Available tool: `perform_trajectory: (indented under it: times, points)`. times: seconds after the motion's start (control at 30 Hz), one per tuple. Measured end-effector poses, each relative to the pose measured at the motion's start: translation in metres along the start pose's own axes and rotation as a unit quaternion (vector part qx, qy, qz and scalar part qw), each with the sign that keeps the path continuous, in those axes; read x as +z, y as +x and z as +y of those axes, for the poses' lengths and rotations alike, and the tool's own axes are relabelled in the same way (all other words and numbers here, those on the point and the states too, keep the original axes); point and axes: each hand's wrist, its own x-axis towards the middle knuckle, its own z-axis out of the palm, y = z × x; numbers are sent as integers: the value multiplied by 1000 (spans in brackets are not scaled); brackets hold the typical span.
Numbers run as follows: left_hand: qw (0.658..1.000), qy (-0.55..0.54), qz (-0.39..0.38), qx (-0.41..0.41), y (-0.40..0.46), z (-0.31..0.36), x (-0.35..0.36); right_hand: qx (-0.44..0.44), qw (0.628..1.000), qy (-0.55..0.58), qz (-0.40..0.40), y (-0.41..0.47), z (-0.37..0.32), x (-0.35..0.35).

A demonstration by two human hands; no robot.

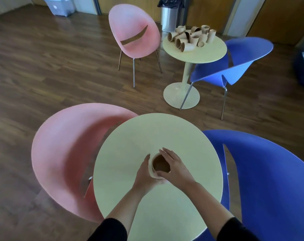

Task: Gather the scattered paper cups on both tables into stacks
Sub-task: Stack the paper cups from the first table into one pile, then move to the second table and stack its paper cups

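1. The wooden floor (60, 70) spreads out on every side, far beyond the fingers.
2. A big pink chair (66, 153) stands to the left of the left fingers, tucked against the near table.
3. A big blue chair (269, 180) stands to the right of the right fingers, also beside the near table.
4. The near table (147, 133), round and pale yellow, lies under both hands; its top is bare ahead of the fingertips.
5. The far table (199, 53), round and pale too, stands well ahead of the fingers and to their right, between a second pink chair (133, 32) and a second blue chair (234, 66).
6. A heap of paper cups (191, 38) lies on the far table, most tipped on their sides, some touching one another.
7. A metal bin (169, 16) with a dark bag stands behind that heap.
8. The left hand (144, 174) wraps the left side of the cup stack, fingers curled around its wall.
9. The right hand (173, 164) closes over the right side and rim of it, fingers bent in a grip.
10. The cup stack (159, 165) sits between the two sets of fingers, upright, mouth open to the camera; how many cups it holds I cannot tell.
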Motion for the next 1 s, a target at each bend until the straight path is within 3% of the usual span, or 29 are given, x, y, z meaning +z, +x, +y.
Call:
perform_trajectory:
  times: [0.13, 0.27, 0.47, 0.67, 0.83, 1.0]
  points:
    - [997, 65, 3, 41, -8, 19, -31, -13, 999, -9, 40, 7, -12, -21]
    - [988, 72, 91, 101, 2, 74, -74, -46, 992, -54, 100, 31, -47, -71]
    - [924, 132, 233, 272, 7, 215, -144, -98, 964, -63, 239, 63, -138, -178]
    - [886, 122, 297, 335, -21, 308, -190, -145, 930, -72, 330, 61, -188, -249]
    - [873, 121, 353, 314, -40, 301, -214, -164, 932, -64, 318, 73, -207, -240]
    - [851, 112, 445, 255, -88, 249, -271, -251, 940, -71, 219, 90, -263, -179]
